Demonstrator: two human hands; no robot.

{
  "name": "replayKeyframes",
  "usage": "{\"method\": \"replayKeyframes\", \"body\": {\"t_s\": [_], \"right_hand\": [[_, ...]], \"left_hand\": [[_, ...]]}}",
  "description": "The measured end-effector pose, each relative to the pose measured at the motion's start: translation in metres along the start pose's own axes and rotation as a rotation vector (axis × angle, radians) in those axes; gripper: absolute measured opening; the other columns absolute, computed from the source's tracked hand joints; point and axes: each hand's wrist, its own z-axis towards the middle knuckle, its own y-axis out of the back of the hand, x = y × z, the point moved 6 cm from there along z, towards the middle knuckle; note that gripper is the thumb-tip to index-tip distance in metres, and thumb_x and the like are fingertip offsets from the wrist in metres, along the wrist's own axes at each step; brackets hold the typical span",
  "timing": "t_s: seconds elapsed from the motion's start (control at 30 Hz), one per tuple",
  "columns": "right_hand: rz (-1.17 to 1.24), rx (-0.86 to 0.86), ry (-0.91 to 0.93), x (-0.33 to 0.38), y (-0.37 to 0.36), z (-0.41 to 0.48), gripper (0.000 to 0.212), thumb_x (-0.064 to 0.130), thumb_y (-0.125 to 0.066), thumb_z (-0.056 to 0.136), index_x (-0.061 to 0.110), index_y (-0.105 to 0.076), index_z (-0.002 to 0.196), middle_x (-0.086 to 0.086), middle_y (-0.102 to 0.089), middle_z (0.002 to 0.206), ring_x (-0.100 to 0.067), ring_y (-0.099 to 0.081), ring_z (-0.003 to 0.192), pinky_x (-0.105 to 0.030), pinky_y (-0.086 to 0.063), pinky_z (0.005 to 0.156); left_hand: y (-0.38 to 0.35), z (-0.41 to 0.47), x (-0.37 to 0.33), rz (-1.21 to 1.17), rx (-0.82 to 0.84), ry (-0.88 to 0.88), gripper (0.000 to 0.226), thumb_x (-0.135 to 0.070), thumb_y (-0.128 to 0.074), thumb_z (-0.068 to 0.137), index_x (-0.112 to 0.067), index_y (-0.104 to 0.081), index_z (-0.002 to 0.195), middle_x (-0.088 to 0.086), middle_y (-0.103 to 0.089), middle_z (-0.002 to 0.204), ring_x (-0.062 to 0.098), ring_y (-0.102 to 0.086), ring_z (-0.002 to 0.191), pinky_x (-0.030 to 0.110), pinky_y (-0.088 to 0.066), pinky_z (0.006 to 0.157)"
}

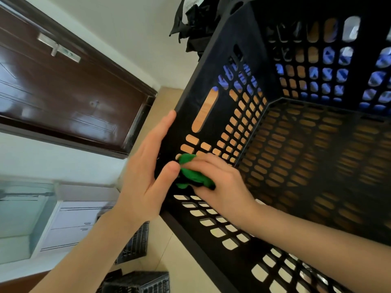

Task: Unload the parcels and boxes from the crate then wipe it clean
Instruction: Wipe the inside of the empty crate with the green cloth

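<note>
The black plastic crate fills the right half of the frame, tipped so its open mouth faces the camera, and nothing lies inside it, so the unloading looks done and the wiping is in hand. It reads as stiff and fairly light: moulded walls pierced all over with slots, a firm rim, and a long handle slot in the wall at centre frame. The rim or that handle slot would be the sure places to hold. The slotted walls are likely to catch a rag at each edge. The left hand, at centre left, lies flat with its fingers straight against the outside of the near corner, steadying the crate. The right hand reaches inside and grips a bunched green cloth, pressing it to the inner wall just beside that corner. The cloth is soft and limp, small enough to wad in one fist, and should push into the slots easily. By count: one crate, one cloth, two hands at work, no parcels or boxes within. A heap of black plastic bags sits at upper centre beyond the rim; whether these are the parcels I cannot tell. A dark wooden door takes the upper left, and two black mesh baskets show at the bottom edge.
</note>
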Motion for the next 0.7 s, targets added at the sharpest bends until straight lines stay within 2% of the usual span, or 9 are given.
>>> {"method": "replayKeyframes", "body": {"t_s": [0.1,0.2,0.27,0.43,0.6,0.67,0.7], "right_hand": [[0.035,-0.047,0.167,0.032,-0.008,0.013,0.048,-0.007,-0.069,0.075,0.008,-0.062,0.121,-0.005,-0.058,0.122,-0.018,-0.052,0.117,-0.03,-0.043,0.101],[-0.071,0.032,0.211,0.018,-0.01,0.005,0.049,-0.008,-0.066,0.079,0.006,-0.06,0.125,-0.009,-0.058,0.125,-0.022,-0.051,0.12,-0.035,-0.042,0.104],[-0.155,0.106,0.168,-0.006,-0.011,-0.009,0.052,-0.007,-0.066,0.08,0.01,-0.058,0.129,-0.007,-0.057,0.129,-0.022,-0.048,0.125,-0.036,-0.039,0.107],[-0.31,0.277,-0.071,-0.074,-0.008,-0.038,0.056,0.002,-0.069,0.081,0.018,-0.055,0.133,0.001,-0.052,0.134,-0.014,-0.044,0.128,-0.037,-0.041,0.107],[-0.417,0.483,-0.191,-0.109,0.001,-0.044,0.053,0.013,-0.06,0.092,0.026,-0.045,0.141,0.007,-0.042,0.142,-0.009,-0.036,0.132,-0.025,-0.028,0.114],[-0.402,0.446,-0.153,-0.098,0.007,-0.036,0.054,0.011,-0.063,0.089,0.026,-0.047,0.139,0.007,-0.044,0.139,-0.009,-0.037,0.131,-0.026,-0.032,0.113],[-0.371,0.362,-0.128,-0.088,0.014,-0.03,0.055,0.008,-0.065,0.086,0.025,-0.05,0.137,0.007,-0.046,0.136,-0.008,-0.039,0.129,-0.026,-0.035,0.111]], "left_hand": [[0.001,0.0,0.0,0.026,-0.011,-0.01,0.061,-0.029,-0.038,0.097,-0.002,-0.027,0.151,0.001,-0.039,0.154,0.018,-0.04,0.14,0.041,-0.037,0.111],[0.001,0.0,0.001,0.004,-0.014,-0.003,0.062,-0.028,-0.04,0.096,-0.003,-0.027,0.151,-0.001,-0.04,0.153,0.019,-0.04,0.14,0.042,-0.038,0.11],[0.001,0.0,0.003,-0.01,-0.016,0.001,0.063,-0.032,-0.04,0.096,-0.005,-0.027,0.151,-0.002,-0.041,0.152,0.02,-0.041,0.139,0.043,-0.04,0.108],[0.001,-0.001,0.004,-0.006,-0.027,0.01,0.069,-0.051,-0.038,0.098,-0.009,-0.027,0.152,-0.002,-0.041,0.153,0.021,-0.04,0.14,0.051,-0.039,0.108],[0.0,0.0,0.002,-0.009,-0.026,0.018,0.07,-0.05,-0.039,0.098,-0.006,-0.028,0.151,-0.001,-0.041,0.152,0.023,-0.041,0.139,0.051,-0.04,0.108],[0.0,0.0,0.002,-0.014,-0.019,0.031,0.067,-0.045,-0.04,0.097,-0.006,-0.028,0.151,0.0,-0.041,0.152,0.024,-0.041,0.139,0.052,-0.041,0.107],[0.0,0.0,0.002,-0.017,-0.019,0.039,0.066,-0.042,-0.041,0.096,-0.007,-0.028,0.151,0.0,-0.041,0.152,0.024,-0.041,0.139,0.053,-0.041,0.107]]}}
